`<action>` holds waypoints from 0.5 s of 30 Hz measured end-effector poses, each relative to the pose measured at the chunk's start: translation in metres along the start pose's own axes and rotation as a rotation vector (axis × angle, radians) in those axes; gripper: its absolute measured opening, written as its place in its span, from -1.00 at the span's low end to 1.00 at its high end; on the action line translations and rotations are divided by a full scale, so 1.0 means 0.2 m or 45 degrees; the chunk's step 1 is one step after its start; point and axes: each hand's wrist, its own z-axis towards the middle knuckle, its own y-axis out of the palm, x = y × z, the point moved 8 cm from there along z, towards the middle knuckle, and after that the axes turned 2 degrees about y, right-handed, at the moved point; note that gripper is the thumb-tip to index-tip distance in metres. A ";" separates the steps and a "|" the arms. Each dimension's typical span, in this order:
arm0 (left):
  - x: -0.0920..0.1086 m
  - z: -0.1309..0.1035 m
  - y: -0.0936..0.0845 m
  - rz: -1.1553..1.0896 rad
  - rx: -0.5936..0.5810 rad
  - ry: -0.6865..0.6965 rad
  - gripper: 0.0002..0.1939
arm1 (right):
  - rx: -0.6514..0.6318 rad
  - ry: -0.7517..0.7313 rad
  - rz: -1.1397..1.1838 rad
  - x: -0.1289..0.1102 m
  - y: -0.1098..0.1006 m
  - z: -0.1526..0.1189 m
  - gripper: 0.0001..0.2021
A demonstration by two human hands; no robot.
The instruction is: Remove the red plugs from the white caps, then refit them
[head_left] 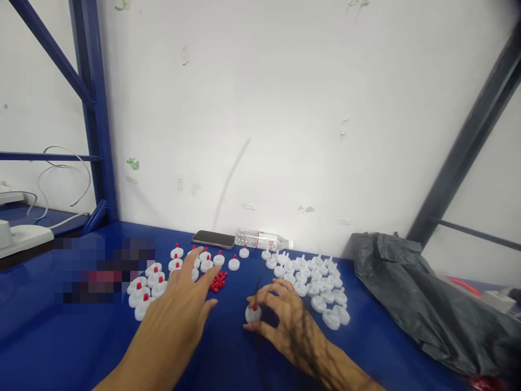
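Observation:
My right hand (280, 312) pinches a white nozzle cap with a red tip (253, 315) between thumb and fingers, low over the blue tabletop. My left hand (185, 298) has its fingers spread and holds nothing; it hovers beside a small heap of red tips (218, 281) and partly hides it. Several white caps with red tips fitted (142, 307) stand in rows to the left of and behind my left hand. To the right of my right hand lies a cluster of white nozzle caps without red tips (319, 282).
Against the wall at the back lie a dark phone (214, 239) and a clear plastic bottle (264, 239) on its side. A dark grey plastic bag (419, 296) covers the right side. Blue rack posts (95, 108) and a white power strip (26, 239) are at left.

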 end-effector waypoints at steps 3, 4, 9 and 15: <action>-0.04 0.02 -0.02 0.228 -0.042 -0.021 -0.56 | -0.034 0.176 -0.005 0.05 -0.01 -0.01 -0.57; -0.04 0.03 -0.01 0.259 -0.087 -0.010 -0.60 | -0.006 0.190 -0.015 0.04 -0.03 -0.01 -0.55; 0.00 -0.01 0.13 0.308 -0.350 0.019 -0.57 | -0.025 0.115 0.023 -0.07 -0.03 -0.02 -0.77; -0.01 -0.07 0.23 0.383 -0.450 0.008 -0.47 | -0.067 0.273 -0.021 -0.01 0.01 -0.04 -0.74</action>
